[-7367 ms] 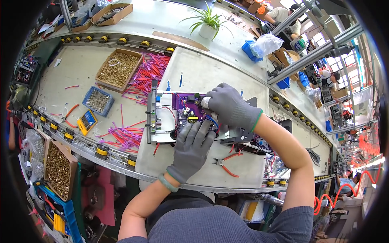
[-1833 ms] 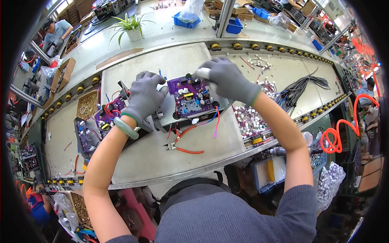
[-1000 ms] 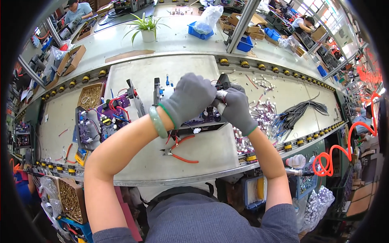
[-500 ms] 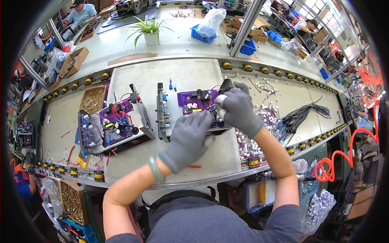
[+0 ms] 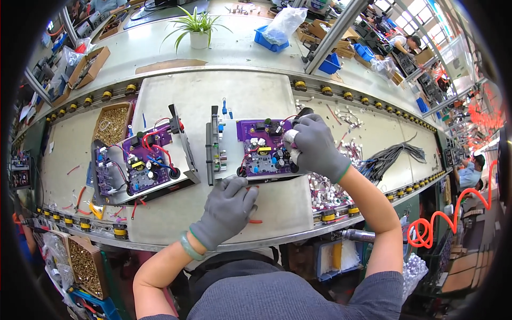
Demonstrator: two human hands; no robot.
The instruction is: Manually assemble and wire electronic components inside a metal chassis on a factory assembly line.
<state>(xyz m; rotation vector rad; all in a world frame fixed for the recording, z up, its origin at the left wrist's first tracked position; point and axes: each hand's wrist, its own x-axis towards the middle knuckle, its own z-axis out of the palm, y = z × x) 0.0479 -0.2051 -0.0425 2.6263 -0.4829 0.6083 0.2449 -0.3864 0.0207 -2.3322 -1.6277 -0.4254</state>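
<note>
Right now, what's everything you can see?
Chassis: two, grey and black, centre and left
Circuit boards: several, purple, in both chassis
Boxed pieces: many, golden, left
Connectors: many, white, right
Cables: one bundle, dark grey, right
Rollers: many, yellow-black, front and back
Plant: one, green, back
Bins: several, blue, back
Hose: one, orange, far right
Co-workers: at least three, pale tops, background
Left hand: one, grey-gloved, before central chassis
Right hand: one, grey-gloved, at chassis's right end
</note>
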